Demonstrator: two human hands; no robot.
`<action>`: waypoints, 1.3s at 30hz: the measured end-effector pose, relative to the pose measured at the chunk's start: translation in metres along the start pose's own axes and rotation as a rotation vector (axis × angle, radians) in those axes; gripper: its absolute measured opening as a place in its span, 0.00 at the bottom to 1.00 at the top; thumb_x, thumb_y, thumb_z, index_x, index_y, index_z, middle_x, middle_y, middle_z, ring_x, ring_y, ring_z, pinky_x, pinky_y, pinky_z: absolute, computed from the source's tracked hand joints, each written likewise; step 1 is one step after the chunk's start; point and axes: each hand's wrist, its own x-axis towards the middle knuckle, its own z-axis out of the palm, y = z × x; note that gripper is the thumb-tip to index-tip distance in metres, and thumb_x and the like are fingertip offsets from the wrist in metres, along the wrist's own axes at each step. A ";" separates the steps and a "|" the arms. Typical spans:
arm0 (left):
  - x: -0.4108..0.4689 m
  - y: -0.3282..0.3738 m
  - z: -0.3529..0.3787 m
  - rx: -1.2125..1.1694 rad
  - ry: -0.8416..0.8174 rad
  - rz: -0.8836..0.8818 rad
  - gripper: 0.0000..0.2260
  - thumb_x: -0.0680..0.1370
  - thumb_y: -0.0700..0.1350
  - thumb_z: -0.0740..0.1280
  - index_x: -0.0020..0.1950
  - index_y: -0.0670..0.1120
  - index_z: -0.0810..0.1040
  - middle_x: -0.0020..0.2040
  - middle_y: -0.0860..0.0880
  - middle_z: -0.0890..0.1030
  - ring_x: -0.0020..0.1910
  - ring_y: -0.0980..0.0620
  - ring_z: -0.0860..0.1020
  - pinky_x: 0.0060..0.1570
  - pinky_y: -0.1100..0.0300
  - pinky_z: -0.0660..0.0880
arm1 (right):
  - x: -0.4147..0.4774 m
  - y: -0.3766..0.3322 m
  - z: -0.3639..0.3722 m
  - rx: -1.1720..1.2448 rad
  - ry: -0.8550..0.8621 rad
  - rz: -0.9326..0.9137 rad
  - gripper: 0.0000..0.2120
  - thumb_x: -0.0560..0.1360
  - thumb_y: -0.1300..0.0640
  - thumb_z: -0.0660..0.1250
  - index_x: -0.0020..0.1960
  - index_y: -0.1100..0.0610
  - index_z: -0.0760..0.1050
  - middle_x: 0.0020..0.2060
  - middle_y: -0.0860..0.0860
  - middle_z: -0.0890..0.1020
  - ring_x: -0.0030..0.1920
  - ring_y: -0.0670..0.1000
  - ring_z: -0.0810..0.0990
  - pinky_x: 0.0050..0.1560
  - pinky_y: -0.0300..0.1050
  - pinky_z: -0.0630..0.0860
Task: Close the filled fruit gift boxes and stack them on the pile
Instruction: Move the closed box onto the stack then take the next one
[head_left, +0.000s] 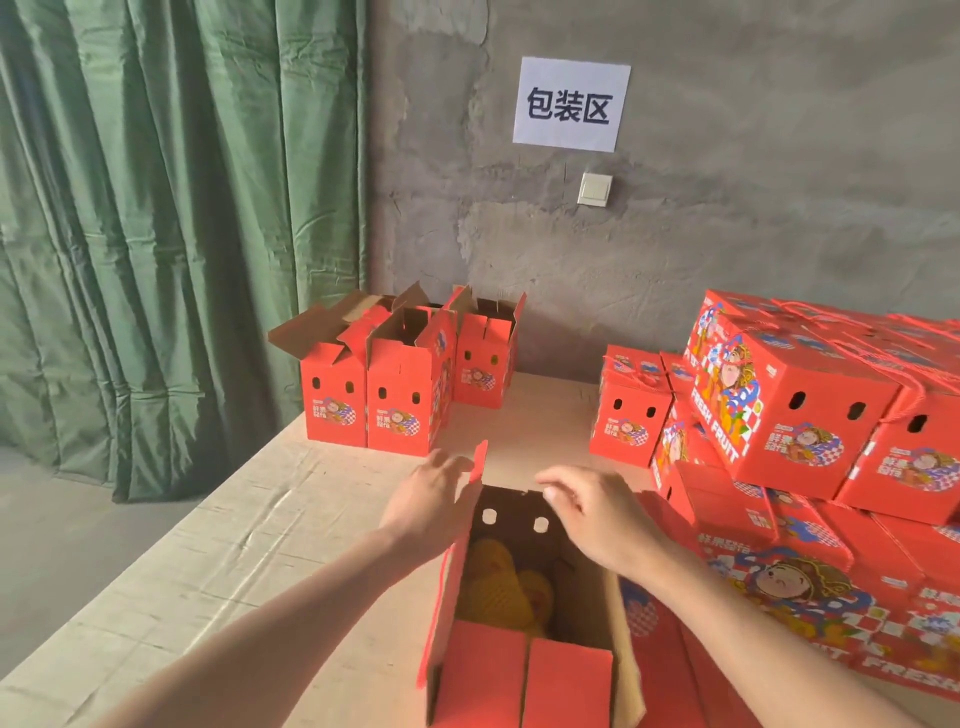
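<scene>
While the open red cardboard gift box (519, 680) is standing beside the pile of closed red boxes (795, 395), the left hand (431, 501) is laying straight, joined fingers against its left flap; the right hand (592, 517) is arching loosely curled fingers over its far rim.

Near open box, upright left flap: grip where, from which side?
Pinch the left flap at its free top edge, coming from outside on the left, where the left hand is. It stands upright, hinged on the left wall of the open box, so it folds rightward over the fruit.
</scene>
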 end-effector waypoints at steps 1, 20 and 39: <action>0.006 -0.001 -0.006 0.072 -0.035 0.126 0.13 0.82 0.44 0.57 0.61 0.42 0.77 0.58 0.45 0.77 0.53 0.49 0.76 0.54 0.55 0.75 | 0.011 -0.015 0.004 -0.023 -0.076 -0.063 0.11 0.79 0.59 0.61 0.55 0.56 0.80 0.52 0.50 0.83 0.53 0.50 0.79 0.55 0.41 0.72; 0.236 -0.327 -0.014 -0.031 -0.317 -0.417 0.19 0.80 0.44 0.59 0.69 0.40 0.63 0.68 0.42 0.65 0.64 0.45 0.68 0.60 0.58 0.66 | 0.353 -0.031 0.245 -0.347 -0.677 0.280 0.29 0.78 0.62 0.55 0.76 0.50 0.52 0.76 0.56 0.47 0.72 0.64 0.60 0.69 0.54 0.64; 0.267 -0.391 0.017 -0.427 0.111 -0.653 0.19 0.76 0.54 0.67 0.52 0.43 0.63 0.55 0.40 0.72 0.55 0.43 0.72 0.55 0.52 0.69 | 0.377 0.037 0.298 -0.069 -0.622 0.291 0.22 0.74 0.64 0.56 0.63 0.44 0.62 0.52 0.50 0.63 0.58 0.55 0.69 0.51 0.46 0.67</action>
